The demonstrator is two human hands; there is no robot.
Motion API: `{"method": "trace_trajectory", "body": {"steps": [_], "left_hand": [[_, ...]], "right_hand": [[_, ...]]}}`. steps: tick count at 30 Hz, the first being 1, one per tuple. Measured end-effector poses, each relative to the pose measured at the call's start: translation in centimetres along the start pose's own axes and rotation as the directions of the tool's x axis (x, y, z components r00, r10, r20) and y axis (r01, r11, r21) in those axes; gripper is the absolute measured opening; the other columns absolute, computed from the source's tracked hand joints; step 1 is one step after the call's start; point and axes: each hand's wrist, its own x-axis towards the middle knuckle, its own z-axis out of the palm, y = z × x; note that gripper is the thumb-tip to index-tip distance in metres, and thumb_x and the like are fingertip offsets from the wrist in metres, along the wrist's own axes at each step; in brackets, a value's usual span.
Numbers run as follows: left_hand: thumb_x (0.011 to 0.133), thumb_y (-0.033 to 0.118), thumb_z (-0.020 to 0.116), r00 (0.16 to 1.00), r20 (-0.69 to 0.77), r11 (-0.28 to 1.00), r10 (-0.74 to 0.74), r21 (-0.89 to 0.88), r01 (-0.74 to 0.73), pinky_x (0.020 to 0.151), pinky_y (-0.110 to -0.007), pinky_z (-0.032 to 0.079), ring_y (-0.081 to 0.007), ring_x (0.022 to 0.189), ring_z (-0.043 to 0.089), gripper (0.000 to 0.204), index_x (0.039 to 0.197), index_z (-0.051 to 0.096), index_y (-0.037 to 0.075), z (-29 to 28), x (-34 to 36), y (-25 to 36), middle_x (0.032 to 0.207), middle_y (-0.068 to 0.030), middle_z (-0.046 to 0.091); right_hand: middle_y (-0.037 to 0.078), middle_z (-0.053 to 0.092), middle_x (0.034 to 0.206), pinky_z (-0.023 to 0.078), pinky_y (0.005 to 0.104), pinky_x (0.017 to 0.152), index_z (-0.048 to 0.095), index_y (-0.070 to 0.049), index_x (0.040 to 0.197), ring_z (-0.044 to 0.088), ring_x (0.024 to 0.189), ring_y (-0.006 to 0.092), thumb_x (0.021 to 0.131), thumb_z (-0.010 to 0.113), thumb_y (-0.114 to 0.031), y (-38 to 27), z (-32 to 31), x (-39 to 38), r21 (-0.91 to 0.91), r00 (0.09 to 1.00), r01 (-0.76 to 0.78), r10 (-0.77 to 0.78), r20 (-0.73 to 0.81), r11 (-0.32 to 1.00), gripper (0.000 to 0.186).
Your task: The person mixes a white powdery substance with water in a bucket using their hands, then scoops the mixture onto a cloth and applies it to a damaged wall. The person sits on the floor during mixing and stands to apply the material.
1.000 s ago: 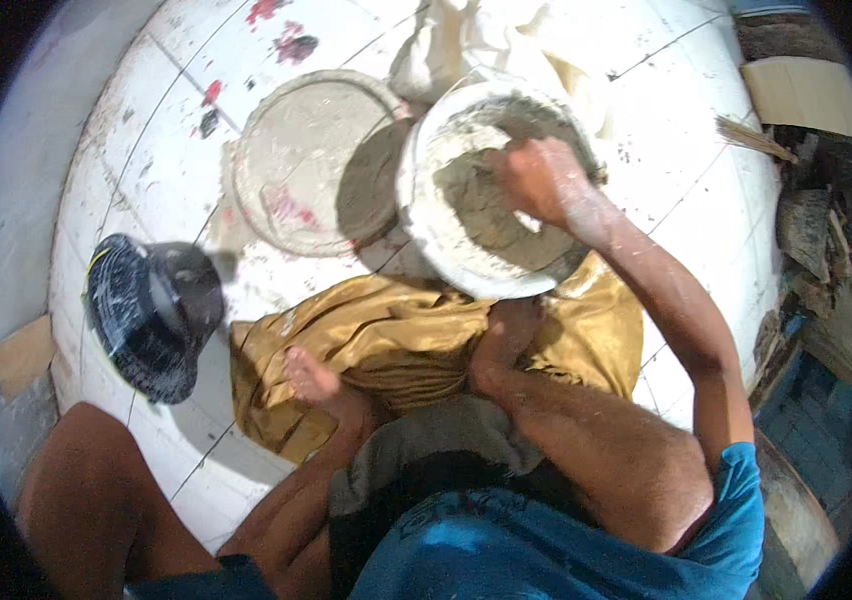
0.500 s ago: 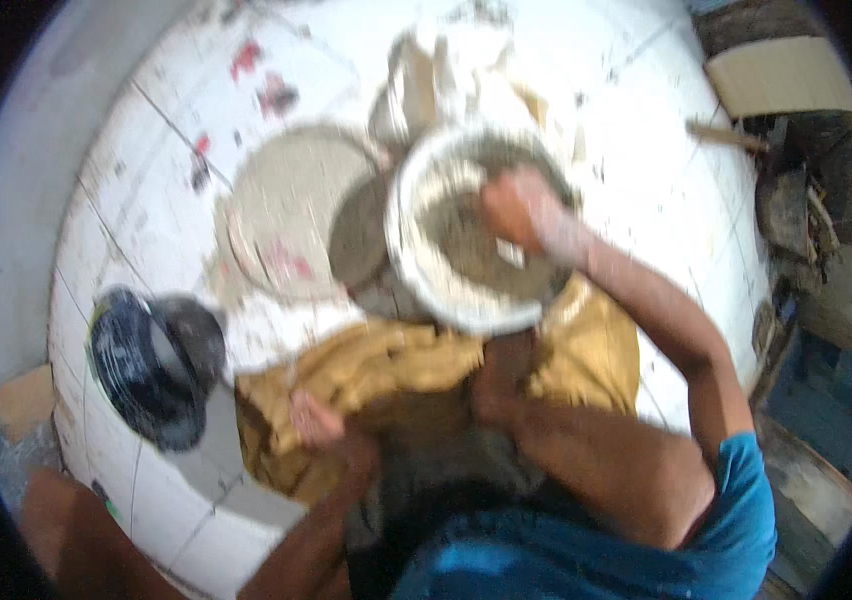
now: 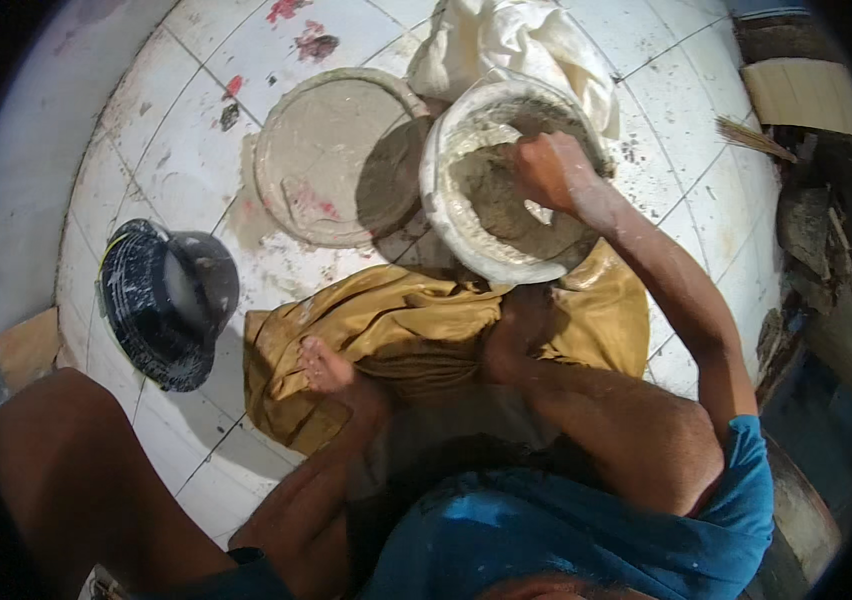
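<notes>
In the upper middle of the frame, the white bucket (image 3: pixel 516 180) of grey paste is sitting on the tiled floor (image 3: pixel 146 170) between the feet, within reach as the right hand (image 3: pixel 546 170) is curling into the mix, while the left hand is staying out of view, beside a round tray (image 3: pixel 331 155) and yellow cloth (image 3: pixel 386 330).

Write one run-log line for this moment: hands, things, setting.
right hand: in the white bucket, in grey mix | left hand: not in view | near: round tray, black bucket, yellow cloth | tiled floor
</notes>
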Motion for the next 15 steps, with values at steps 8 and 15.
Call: {"method": "trace_trajectory", "body": {"steps": [8,15], "left_hand": [[0.105,0.016,0.054,0.997,-0.025,0.998,-0.067,0.014,0.067,0.1,-0.046,0.05,-0.0351,0.117,0.065,0.032,0.133,0.061,0.002,0.2,0.0,0.0,0.124,-0.0205,0.068],[0.105,0.017,0.055,0.999,-0.009,0.999,-0.04,0.016,0.04,0.098,-0.045,0.051,-0.0339,0.114,0.066,0.032,0.133,0.062,0.002,0.0,-0.7,0.3,0.121,-0.0201,0.068]], "right_hand": [[0.022,0.074,0.081,0.061,0.0481,0.072,0.076,-0.004,0.08,0.075,0.078,0.038,0.081,0.072,-0.019,1.7,-1.6,1.6,0.04,0.995,0.023,-0.019,-0.102,0.999,0.016],[0.022,0.072,0.078,0.059,0.0493,0.068,0.074,-0.002,0.079,0.073,0.076,0.0413,0.079,0.069,-0.015,1.7,-0.8,0.6,0.051,0.98,0.031,-0.02,-0.196,0.998,0.014]]}}
